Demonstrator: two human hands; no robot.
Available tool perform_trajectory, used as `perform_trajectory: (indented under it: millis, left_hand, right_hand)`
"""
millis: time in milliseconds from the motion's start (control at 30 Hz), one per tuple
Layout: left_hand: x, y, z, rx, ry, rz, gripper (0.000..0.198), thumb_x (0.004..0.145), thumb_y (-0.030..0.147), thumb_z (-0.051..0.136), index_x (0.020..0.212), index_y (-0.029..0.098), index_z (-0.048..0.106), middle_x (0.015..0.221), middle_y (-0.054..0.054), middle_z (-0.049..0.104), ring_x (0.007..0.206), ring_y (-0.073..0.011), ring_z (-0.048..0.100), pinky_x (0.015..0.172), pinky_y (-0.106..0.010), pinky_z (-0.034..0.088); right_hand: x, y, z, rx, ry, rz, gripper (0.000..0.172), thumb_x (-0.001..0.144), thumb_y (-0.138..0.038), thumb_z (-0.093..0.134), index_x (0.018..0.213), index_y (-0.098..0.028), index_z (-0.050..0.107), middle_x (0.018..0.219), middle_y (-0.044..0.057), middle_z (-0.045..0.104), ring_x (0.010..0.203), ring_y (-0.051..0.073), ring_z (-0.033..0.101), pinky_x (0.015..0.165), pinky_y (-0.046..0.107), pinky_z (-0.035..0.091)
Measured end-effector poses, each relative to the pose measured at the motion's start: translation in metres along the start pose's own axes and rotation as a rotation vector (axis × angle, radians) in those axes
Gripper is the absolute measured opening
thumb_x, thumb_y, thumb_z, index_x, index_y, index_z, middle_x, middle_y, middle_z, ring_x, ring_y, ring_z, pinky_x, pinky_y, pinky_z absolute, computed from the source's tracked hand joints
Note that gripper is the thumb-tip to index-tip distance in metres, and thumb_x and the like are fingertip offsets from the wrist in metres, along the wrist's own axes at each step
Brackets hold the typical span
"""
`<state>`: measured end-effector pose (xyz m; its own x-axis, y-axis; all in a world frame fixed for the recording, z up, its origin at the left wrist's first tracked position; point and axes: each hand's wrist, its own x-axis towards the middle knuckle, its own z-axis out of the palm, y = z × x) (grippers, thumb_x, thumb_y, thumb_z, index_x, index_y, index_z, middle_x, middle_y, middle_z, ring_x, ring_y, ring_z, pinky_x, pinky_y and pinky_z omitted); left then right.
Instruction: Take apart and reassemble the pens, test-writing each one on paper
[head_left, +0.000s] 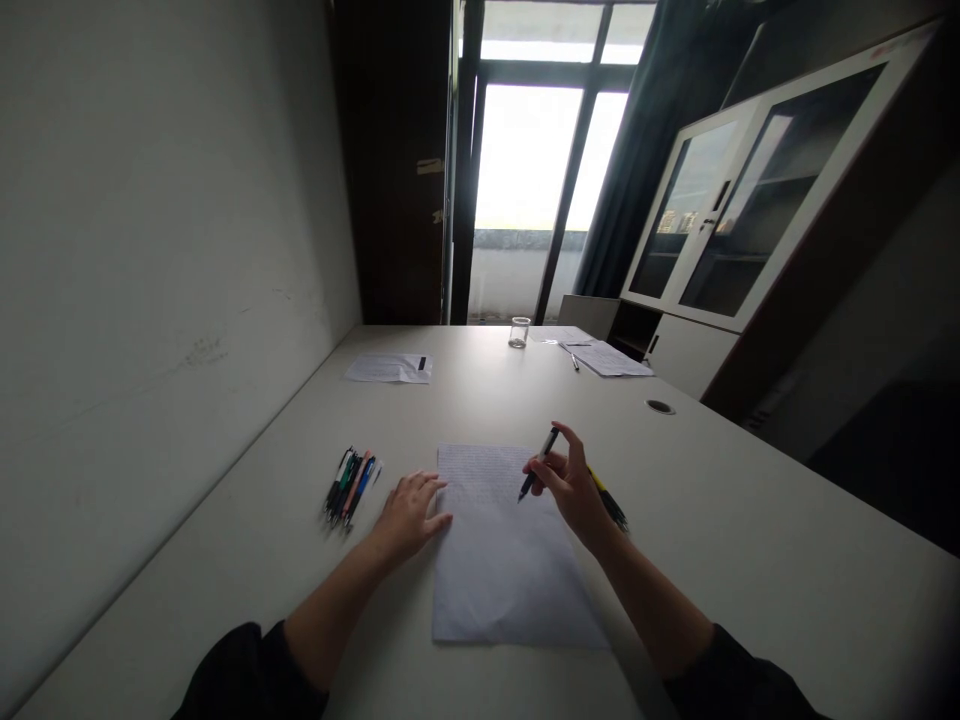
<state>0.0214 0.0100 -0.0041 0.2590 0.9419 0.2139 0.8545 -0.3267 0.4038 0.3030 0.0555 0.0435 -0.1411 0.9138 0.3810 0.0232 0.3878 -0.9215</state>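
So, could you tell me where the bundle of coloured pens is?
In the head view, the bundle of coloured pens lies on the pale desk, just left of the left hand and the white paper sheet.

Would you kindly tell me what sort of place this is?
Probably an office or meeting room: a long white desk with a cable grommet, a glass-door cabinet, and the right hand holding a pen over a written sheet.

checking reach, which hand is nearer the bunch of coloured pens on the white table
Left. The left hand lies just right of the coloured pens; the right hand is beyond the white paper.
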Motion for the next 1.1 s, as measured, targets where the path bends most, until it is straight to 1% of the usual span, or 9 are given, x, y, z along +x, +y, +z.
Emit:
perform_trajectory:
  millis: [167, 333, 533, 733, 933, 1100]
  left_hand:
    - [0.0001, 0.0006, -0.0015, -0.001, -0.018, -0.006, 0.048, 0.087, 0.043, 0.061, 0.13, 0.024, 0.053, 0.14, -0.008, 0.05, 0.135, -0.0291, 0.036, 0.111, -0.046, 0.031]
    - [-0.0001, 0.0003, -0.0011, -0.001, -0.015, -0.004, 0.048, 0.087, 0.043, 0.061, 0.13, 0.024, 0.053, 0.14, -0.007, 0.05, 0.135, -0.0287, 0.036, 0.111, -0.047, 0.031]
    - [-0.0005, 0.0002, -0.0009, -0.005, -0.004, 0.002, 0.046, 0.088, 0.043, 0.06, 0.129, 0.024, 0.054, 0.139, -0.008, 0.051, 0.135, -0.0292, 0.037, 0.111, -0.047, 0.031]
    - [-0.0005, 0.0015, -0.0023, -0.011, -0.007, 0.002, 0.047, 0.087, 0.043, 0.061, 0.129, 0.024, 0.054, 0.139, -0.007, 0.051, 0.134, -0.0292, 0.038, 0.11, -0.048, 0.032]
    - [-0.0003, 0.0011, -0.0021, -0.002, -0.005, 0.0, 0.046, 0.087, 0.042, 0.061, 0.129, 0.024, 0.054, 0.139, -0.007, 0.051, 0.134, -0.029, 0.038, 0.111, -0.047, 0.032]
    - [-0.001, 0.0025, -0.0037, -0.01, -0.017, -0.008, 0.047, 0.087, 0.042, 0.06, 0.13, 0.024, 0.053, 0.14, -0.008, 0.051, 0.134, -0.0293, 0.037, 0.11, -0.048, 0.032]
  right_hand:
    - [-0.0001, 0.0003, -0.0006, 0.007, 0.026, -0.013, 0.07, 0.087, -0.038, 0.061, 0.143, -0.027, 0.02, 0.076, -0.001, 0.066, 0.055, 0.015, 0.058, 0.056, 0.032, 0.051]
    - [-0.0001, 0.0009, -0.0008, 0.002, -0.002, 0.009, 0.068, 0.087, -0.037, 0.061, 0.142, -0.028, 0.022, 0.076, -0.002, 0.066, 0.054, 0.015, 0.058, 0.055, 0.032, 0.051]
    - [-0.0001, 0.0021, -0.0005, 0.017, 0.018, -0.007, 0.07, 0.087, -0.037, 0.061, 0.144, -0.028, 0.02, 0.077, -0.001, 0.066, 0.055, 0.015, 0.058, 0.056, 0.032, 0.051]
    - [0.0008, 0.0039, 0.0002, 0.026, 0.051, -0.029, 0.08, 0.088, -0.036, 0.062, 0.148, -0.03, 0.01, 0.078, -0.001, 0.067, 0.055, 0.015, 0.058, 0.056, 0.031, 0.051]
    - [0.001, 0.0063, -0.0012, -0.001, 0.049, -0.016, 0.069, 0.088, -0.035, 0.061, 0.143, -0.029, 0.02, 0.076, -0.002, 0.066, 0.054, 0.015, 0.057, 0.055, 0.031, 0.05]
    - [0.001, 0.0041, -0.0004, 0.01, 0.068, -0.051, 0.072, 0.088, -0.034, 0.061, 0.145, -0.029, 0.018, 0.078, -0.002, 0.066, 0.054, 0.014, 0.055, 0.055, 0.031, 0.05]
